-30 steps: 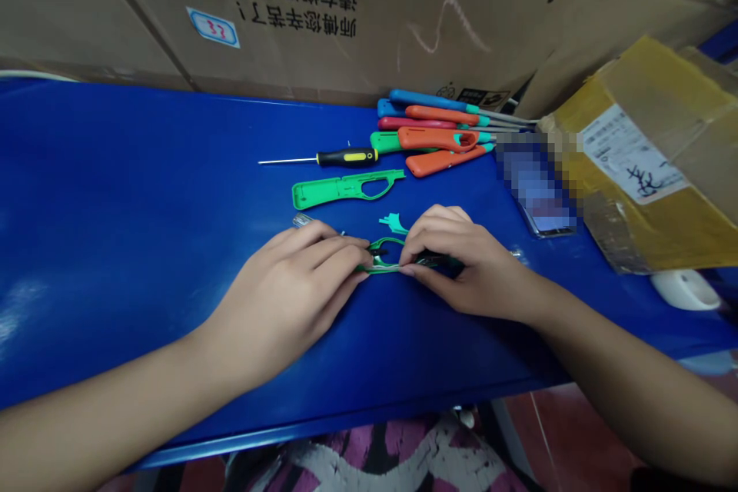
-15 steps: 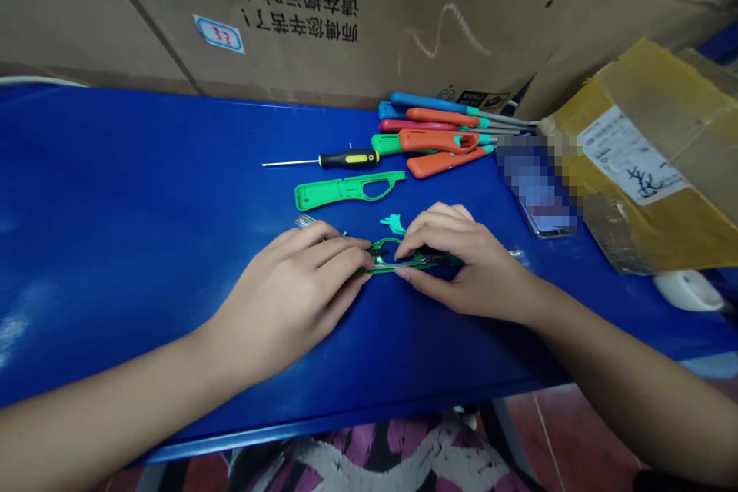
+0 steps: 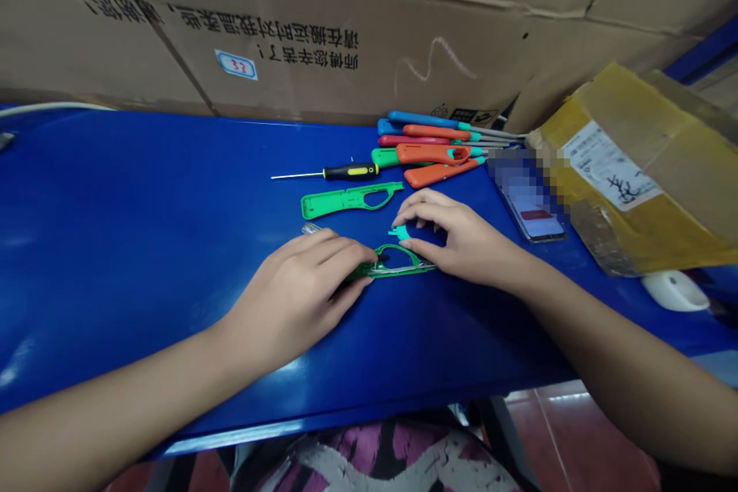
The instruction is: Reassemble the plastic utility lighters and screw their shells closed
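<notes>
A green lighter casing half with parts inside lies at the table's front middle. My left hand grips its left end, fingers over the top and thumb at the near side. Just beyond the casing, my right hand closes thumb and fingers around a small turquoise trigger. The other green casing half lies open side up farther back. Partly hidden behind my left hand is a clear part.
A black and yellow screwdriver lies behind the loose casing half. Several colourful long lighters are piled by the cardboard box. To the right are a phone, a taped parcel and a white mouse.
My right hand has left the casing and moved back to the turquoise trigger, taking hold of it. My left hand stays on the casing. The view has tilted up slightly.
</notes>
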`<state>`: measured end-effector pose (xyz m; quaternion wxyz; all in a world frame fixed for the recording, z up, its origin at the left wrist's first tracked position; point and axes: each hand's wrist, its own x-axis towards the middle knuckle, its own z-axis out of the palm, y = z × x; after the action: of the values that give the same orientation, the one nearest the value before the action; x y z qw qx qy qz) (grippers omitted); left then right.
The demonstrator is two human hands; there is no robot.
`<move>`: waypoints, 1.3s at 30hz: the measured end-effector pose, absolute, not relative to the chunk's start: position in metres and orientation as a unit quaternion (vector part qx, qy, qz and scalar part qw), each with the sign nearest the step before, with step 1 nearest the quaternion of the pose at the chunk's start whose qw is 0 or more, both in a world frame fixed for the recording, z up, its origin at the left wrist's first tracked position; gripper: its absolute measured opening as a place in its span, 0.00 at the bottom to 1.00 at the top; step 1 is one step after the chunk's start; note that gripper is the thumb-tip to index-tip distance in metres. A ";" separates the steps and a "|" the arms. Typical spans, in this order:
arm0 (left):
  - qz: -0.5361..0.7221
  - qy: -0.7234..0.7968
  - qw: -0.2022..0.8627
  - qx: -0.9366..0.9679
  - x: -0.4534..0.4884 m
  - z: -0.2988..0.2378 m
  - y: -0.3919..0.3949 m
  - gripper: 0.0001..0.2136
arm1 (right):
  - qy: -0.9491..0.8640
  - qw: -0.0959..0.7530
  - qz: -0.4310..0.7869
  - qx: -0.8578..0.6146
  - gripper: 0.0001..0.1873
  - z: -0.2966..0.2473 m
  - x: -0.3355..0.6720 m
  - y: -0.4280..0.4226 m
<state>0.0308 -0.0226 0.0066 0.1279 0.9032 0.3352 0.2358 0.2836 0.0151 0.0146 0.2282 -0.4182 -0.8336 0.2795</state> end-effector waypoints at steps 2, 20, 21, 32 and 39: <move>0.226 0.335 0.137 0.904 0.031 0.006 -0.022 0.09 | -0.809 0.218 0.317 -0.445 0.09 0.022 0.282 0.015; 0.204 0.360 0.229 0.881 0.033 -0.001 -0.024 0.10 | -0.757 0.250 0.412 -0.440 0.07 0.021 0.286 0.005; 0.205 0.360 0.234 0.880 0.033 -0.001 -0.024 0.10 | -0.773 0.251 0.392 -0.432 0.06 0.022 0.286 0.004; 0.220 0.357 0.271 0.866 0.035 -0.001 -0.025 0.10 | -0.862 0.259 0.256 -0.353 0.08 0.020 0.285 -0.004; 0.227 0.362 0.273 0.862 0.034 -0.001 -0.025 0.10 | -0.878 0.266 0.237 -0.320 0.10 0.011 0.285 -0.001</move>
<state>0.0343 -0.0246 -0.0008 0.2727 0.8620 0.3623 0.2268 0.2851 -0.0005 0.0108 0.2660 -0.3200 -0.8780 0.2367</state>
